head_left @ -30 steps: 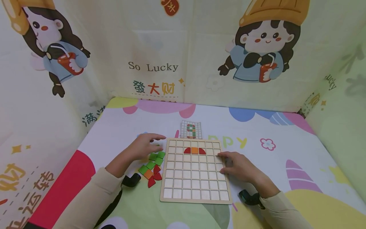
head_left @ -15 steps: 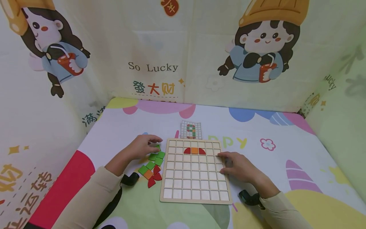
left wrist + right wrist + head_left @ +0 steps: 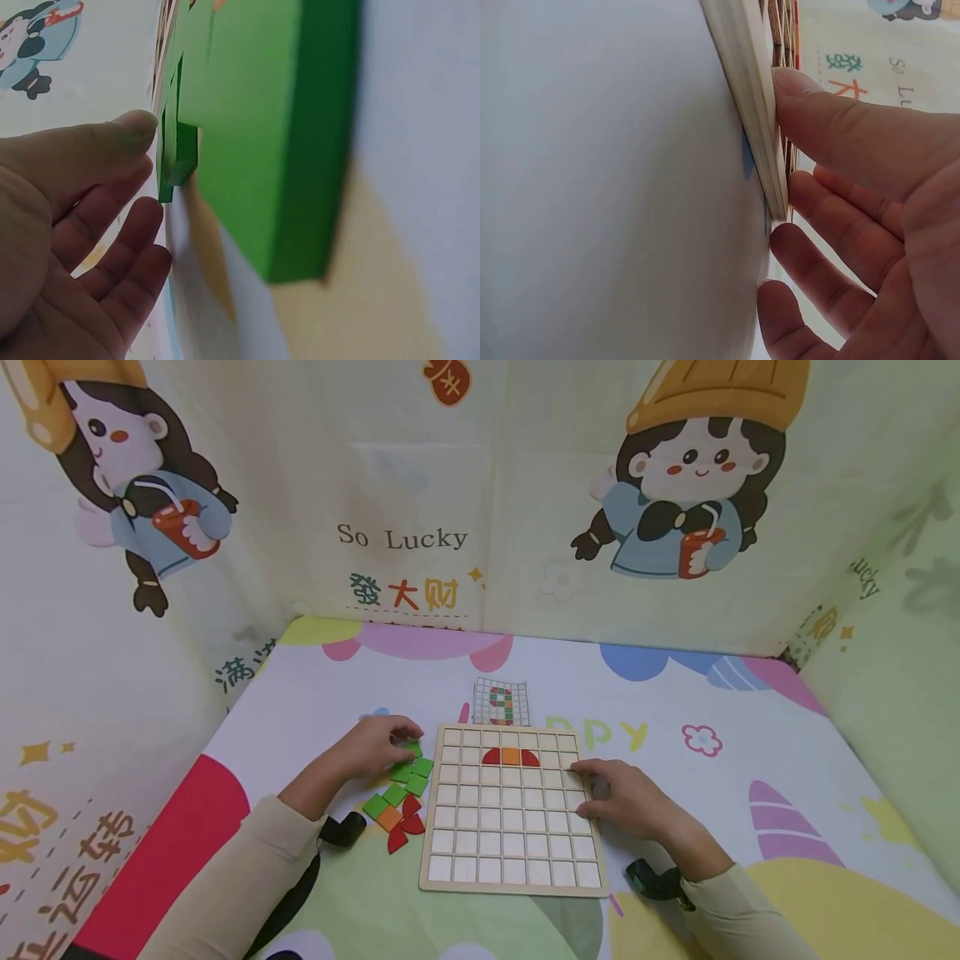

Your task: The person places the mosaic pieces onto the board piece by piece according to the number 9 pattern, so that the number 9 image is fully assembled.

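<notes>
In the head view a wooden grid board (image 3: 513, 865) lies flat, with a red quarter-round tile (image 3: 491, 757), an orange square tile (image 3: 510, 757) and another red quarter-round tile (image 3: 530, 758) in one upper row. My left hand (image 3: 369, 746) is low at the board's upper left, its thumb and forefinger apart around the topmost green square tile (image 3: 415, 748). In the left wrist view its thumb (image 3: 127, 135) is right at the green tiles (image 3: 240, 142). My right hand (image 3: 628, 795) rests its fingertips and thumb along the board's right rim; the right wrist view shows them at the board's side (image 3: 746, 82).
Left of the board lie several loose green tiles (image 3: 393, 793), an orange tile (image 3: 389, 817) and red quarter-round tiles (image 3: 412, 825). A small pattern card (image 3: 483, 693) with a coloured shape touches the board's far edge. A printed cloth covers the table (image 3: 697, 802).
My left hand has drawn slightly left from the board's edge, and its fingers have come down and closer together around the top green tile. The right hand and board have stayed put.
</notes>
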A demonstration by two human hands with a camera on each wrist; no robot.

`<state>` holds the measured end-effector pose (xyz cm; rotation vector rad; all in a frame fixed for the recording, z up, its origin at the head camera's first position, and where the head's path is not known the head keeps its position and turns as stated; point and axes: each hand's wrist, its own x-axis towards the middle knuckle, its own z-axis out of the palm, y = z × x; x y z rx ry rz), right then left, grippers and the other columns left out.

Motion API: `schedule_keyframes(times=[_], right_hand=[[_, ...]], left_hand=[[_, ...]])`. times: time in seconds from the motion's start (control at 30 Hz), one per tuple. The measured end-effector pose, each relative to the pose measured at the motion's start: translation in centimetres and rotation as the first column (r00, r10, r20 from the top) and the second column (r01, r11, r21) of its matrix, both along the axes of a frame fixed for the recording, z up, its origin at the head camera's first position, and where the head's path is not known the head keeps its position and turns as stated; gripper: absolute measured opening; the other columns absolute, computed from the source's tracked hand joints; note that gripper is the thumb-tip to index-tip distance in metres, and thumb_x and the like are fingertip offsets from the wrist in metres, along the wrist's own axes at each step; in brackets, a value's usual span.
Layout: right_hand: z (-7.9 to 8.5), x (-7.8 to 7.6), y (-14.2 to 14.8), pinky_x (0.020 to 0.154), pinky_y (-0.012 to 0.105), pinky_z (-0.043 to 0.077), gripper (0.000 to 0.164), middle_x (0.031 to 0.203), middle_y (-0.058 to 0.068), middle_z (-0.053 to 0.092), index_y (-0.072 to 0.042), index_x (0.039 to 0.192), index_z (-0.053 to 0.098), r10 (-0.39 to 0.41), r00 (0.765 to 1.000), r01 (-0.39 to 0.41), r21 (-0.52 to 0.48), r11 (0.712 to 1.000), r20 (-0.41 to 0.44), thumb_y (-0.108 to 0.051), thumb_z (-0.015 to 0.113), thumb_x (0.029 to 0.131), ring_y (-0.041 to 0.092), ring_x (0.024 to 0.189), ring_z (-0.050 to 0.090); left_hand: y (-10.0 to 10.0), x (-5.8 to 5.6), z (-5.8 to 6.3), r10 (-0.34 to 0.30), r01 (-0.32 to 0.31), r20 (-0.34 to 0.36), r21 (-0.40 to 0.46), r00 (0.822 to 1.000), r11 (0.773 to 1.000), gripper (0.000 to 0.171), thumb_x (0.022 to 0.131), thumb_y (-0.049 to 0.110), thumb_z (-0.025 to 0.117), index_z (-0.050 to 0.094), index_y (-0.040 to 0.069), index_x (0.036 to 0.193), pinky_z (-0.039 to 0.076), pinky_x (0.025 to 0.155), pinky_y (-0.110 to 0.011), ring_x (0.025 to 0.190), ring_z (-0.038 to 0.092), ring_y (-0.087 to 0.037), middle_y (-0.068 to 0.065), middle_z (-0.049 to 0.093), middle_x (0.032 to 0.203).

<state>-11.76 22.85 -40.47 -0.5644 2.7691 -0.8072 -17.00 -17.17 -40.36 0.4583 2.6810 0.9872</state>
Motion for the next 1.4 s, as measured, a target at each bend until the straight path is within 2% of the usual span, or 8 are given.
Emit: schedule_keyframes(times=[0.27, 0.7, 1.03, 1.4], right_hand=[[-0.02, 0.01, 0.01, 0.102, 0.057, 0.040, 0.056, 0.132, 0.015, 0.061, -0.003, 0.133, 0.061, 0.002, 1.000, -0.002, 0.006, 1.000, -0.006, -0.017, 0.082, 0.082, 0.040, 0.126, 0.051], [0.06, -0.12, 0.04, 0.101, 0.057, 0.040, 0.056, 0.131, 0.016, 0.061, -0.002, 0.132, 0.062, 0.018, 1.000, -0.017, 0.008, 1.000, -0.020, -0.016, 0.082, 0.082, 0.041, 0.125, 0.052], [0.08, -0.11, -0.02, 0.102, 0.057, 0.040, 0.056, 0.131, 0.016, 0.061, -0.003, 0.132, 0.062, 0.015, 1.000, -0.015, 0.011, 1.000, -0.011, -0.017, 0.082, 0.082, 0.041, 0.125, 0.052], [-0.11, -0.13, 0.02, 0.102, 0.057, 0.039, 0.056, 0.132, 0.016, 0.061, -0.003, 0.133, 0.061, 0.009, 1.000, -0.009, 0.009, 1.000, -0.008, -0.016, 0.081, 0.083, 0.041, 0.126, 0.051]], left_hand=[[-0.06, -0.19, -0.24, 0.009, -0.009, -0.020, -0.028, 1.000, 1.000, 0.026, 0.089, 0.012, 0.075, 0.069, 0.005, 0.113, 0.051, 0.092, -0.043, 0.102, 0.060, -0.026, -0.004, 0.067, 0.108], [-0.04, -0.23, 0.03, 0.014, -0.015, -0.023, -0.057, 1.000, 0.998, 0.021, 0.090, 0.008, 0.071, 0.069, 0.007, 0.111, 0.049, 0.095, -0.045, 0.103, 0.058, -0.026, -0.003, 0.067, 0.107], [-0.12, -0.40, 0.37, 0.022, -0.020, 0.013, -0.085, 1.000, 0.996, 0.027, 0.090, 0.009, 0.070, 0.067, 0.006, 0.116, 0.047, 0.096, -0.046, 0.108, 0.055, -0.028, -0.006, 0.064, 0.112], [-0.18, -0.62, 0.28, 0.005, -0.004, 0.007, -0.104, 1.000, 0.995, 0.026, 0.090, 0.007, 0.070, 0.068, 0.004, 0.115, 0.047, 0.097, -0.046, 0.106, 0.057, -0.027, -0.006, 0.066, 0.111]])
